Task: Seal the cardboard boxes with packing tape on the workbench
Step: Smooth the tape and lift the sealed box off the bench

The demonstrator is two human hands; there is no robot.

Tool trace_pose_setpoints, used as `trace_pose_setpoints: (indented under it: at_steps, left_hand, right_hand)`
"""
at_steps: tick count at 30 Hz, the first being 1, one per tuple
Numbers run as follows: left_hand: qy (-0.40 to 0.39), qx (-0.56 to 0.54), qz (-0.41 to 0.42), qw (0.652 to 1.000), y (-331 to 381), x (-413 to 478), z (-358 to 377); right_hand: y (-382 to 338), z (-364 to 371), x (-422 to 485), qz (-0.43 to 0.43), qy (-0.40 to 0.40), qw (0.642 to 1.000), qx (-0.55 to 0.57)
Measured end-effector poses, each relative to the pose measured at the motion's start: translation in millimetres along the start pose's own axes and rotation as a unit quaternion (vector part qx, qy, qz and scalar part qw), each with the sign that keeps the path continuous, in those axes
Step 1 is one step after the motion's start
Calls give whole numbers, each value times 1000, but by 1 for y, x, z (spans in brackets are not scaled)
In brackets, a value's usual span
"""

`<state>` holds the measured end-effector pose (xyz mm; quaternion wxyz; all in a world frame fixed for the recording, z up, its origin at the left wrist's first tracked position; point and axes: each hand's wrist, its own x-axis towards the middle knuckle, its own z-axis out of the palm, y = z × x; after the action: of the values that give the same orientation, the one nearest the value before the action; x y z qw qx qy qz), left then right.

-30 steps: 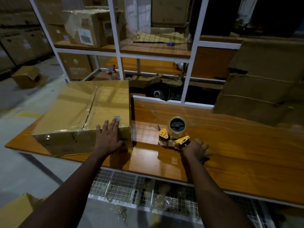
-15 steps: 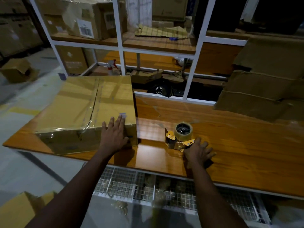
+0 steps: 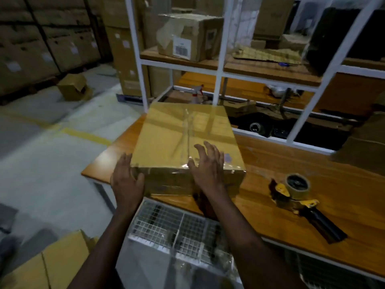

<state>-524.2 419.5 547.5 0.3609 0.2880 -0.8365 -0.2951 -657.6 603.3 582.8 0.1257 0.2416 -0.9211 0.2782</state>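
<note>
Both our hands are released, fingers spread and holding nothing. The left grip [image 3: 127, 178] sits at the near left corner of the cardboard box [image 3: 166, 142], apparently touching its side. The right grip [image 3: 208, 165] is over the near top edge, though we cannot tell whether the palm presses down or only hovers. The box stands on the left end of the desk [image 3: 270, 159], reaching away from both grips. Its taped seam [image 3: 187, 130] runs forward just left of the right grip. The tape dispenser [image 3: 295, 192] lies unheld on the desk, well to the right of the right grip.

We judge the box stiff enough to keep its shape under a squeeze. The glossy tape over the top and front looks slick, so palms may slide there. Its weight is not visible to us. We would take it by opposite side walls, low near the bottom edges, with one grip on each side.
</note>
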Motion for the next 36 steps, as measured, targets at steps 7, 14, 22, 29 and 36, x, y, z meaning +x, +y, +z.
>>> trace_pose_setpoints:
  at_steps: [7, 14, 22, 29, 36]
  left_hand:
    - [-51, -147, -171, 973, -48, -1, -3]
    - [-143, -143, -116, 972, -30, -17, 20]
    - [-209, 26, 5, 978, -38, -28, 39]
    - [-53, -251, -125, 959, -33, -26, 33]
    - [24, -325, -281, 903, -14, 2, 16]
  right_hand:
    - [-75, 53, 25, -90, -130, 987, -27]
    - [-84, 70, 37, -101, -231, 955, -156]
    - [-79, 78, 30, -98, -236, 950, -177]
    - [-78, 79, 28, -98, -228, 954, -168]
    - [-78, 82, 27, -94, -222, 957, -163]
